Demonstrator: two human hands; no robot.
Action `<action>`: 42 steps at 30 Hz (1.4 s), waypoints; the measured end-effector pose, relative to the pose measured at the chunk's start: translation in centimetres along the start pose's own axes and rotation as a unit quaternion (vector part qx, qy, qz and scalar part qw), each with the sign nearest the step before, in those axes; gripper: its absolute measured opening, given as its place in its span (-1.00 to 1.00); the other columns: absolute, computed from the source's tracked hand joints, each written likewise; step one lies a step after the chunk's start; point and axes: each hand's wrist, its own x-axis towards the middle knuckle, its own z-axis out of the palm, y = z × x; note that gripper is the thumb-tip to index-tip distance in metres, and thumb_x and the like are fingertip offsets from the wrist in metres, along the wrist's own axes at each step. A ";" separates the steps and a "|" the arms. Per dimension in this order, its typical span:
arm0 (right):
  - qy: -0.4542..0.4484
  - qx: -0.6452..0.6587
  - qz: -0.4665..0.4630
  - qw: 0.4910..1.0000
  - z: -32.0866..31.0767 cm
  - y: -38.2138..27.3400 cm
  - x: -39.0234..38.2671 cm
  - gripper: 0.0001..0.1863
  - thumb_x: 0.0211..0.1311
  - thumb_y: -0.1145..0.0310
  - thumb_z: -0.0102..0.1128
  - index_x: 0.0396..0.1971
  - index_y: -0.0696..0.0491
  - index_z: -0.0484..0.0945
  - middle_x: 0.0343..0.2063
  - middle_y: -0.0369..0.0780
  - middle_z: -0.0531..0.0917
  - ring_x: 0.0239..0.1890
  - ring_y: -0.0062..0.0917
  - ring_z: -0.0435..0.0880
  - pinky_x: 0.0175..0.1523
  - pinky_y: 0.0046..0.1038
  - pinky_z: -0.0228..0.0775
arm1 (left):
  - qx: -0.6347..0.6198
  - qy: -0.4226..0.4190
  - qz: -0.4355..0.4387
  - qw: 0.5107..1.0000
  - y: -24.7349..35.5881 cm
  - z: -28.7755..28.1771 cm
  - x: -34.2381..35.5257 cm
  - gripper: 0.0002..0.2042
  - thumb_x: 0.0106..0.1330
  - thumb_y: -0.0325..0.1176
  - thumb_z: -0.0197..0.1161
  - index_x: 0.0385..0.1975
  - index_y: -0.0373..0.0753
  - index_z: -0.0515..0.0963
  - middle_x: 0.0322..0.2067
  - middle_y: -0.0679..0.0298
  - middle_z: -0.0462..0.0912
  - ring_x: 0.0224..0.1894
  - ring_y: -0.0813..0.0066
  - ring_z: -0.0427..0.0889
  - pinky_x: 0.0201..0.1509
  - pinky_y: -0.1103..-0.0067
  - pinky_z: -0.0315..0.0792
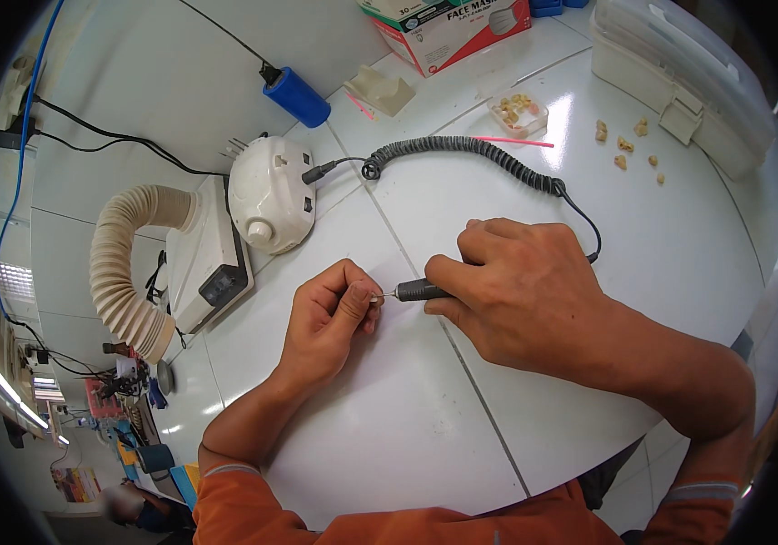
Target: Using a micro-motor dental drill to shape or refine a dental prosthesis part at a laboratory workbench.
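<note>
My right hand [534,295] grips a dark rotary handpiece [418,290] like a pen, its thin metal bit pointing left. The bit's tip reaches the fingertips of my left hand [324,318], which are pinched together around a tiny pale piece, almost wholly hidden by thumb and fingers. A coiled black cord [462,145] runs from behind my right hand to a white control box [271,195] with a round knob. At the far right lie several yellowish tooth-shaped pieces [624,144]. More such pieces fill a small clear box [518,113].
Left of the control box stands a white dust extractor [212,263] with a ribbed beige hose [121,263]. Along the back are a blue cylinder [298,97], a beige holder [380,91], a mask box [457,34] and a lidded plastic bin [680,82]. A person [139,509] is at lower left.
</note>
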 end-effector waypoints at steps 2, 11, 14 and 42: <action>-0.005 0.000 0.001 1.000 -0.4 0.2 0.0 -0.75 0.28 0.16 0.40 -0.34 0.06 0.69 -0.52 -0.19 0.66 -0.42 -0.36 0.71 -0.41 -0.31 0.49 | 0.004 0.000 0.002 1.000 0.0 0.1 0.3 -0.72 0.64 -0.20 0.11 -0.29 -0.27 0.46 -0.40 0.33 0.48 -0.41 0.66 0.37 -0.34 0.72 0.29; 0.057 0.094 0.058 0.992 -1.7 2.6 1.2 -0.77 0.25 0.18 0.43 -0.29 0.03 0.70 -0.54 -0.19 0.69 -0.46 -0.26 0.68 -0.35 -0.26 0.46 | -0.168 -0.009 0.047 0.985 -1.2 -1.3 0.6 -0.78 0.56 -0.22 0.25 -0.20 -0.26 0.49 -0.28 0.29 0.53 -0.30 0.59 0.51 -0.31 0.69 0.35; 0.063 0.092 0.069 0.991 -1.9 1.7 1.2 -0.77 0.25 0.19 0.44 -0.27 0.03 0.71 -0.54 -0.20 0.67 -0.48 -0.26 0.66 -0.35 -0.27 0.45 | -0.224 -0.035 0.050 0.973 -1.5 -1.7 0.6 -0.81 0.52 -0.26 0.29 -0.17 -0.24 0.51 -0.24 0.26 0.58 -0.25 0.56 0.58 -0.28 0.68 0.39; 0.060 -0.047 -0.021 0.997 0.1 -0.4 0.4 -0.77 0.27 0.10 0.42 -0.28 -0.08 0.71 -0.60 -0.31 0.54 -0.52 -0.46 0.60 -0.48 -0.36 0.35 | -0.171 0.020 0.037 0.984 -1.3 -1.0 0.7 -0.90 0.41 -0.55 0.36 -0.16 -0.34 0.59 -0.20 0.16 0.73 -0.12 0.44 0.76 -0.01 0.58 0.66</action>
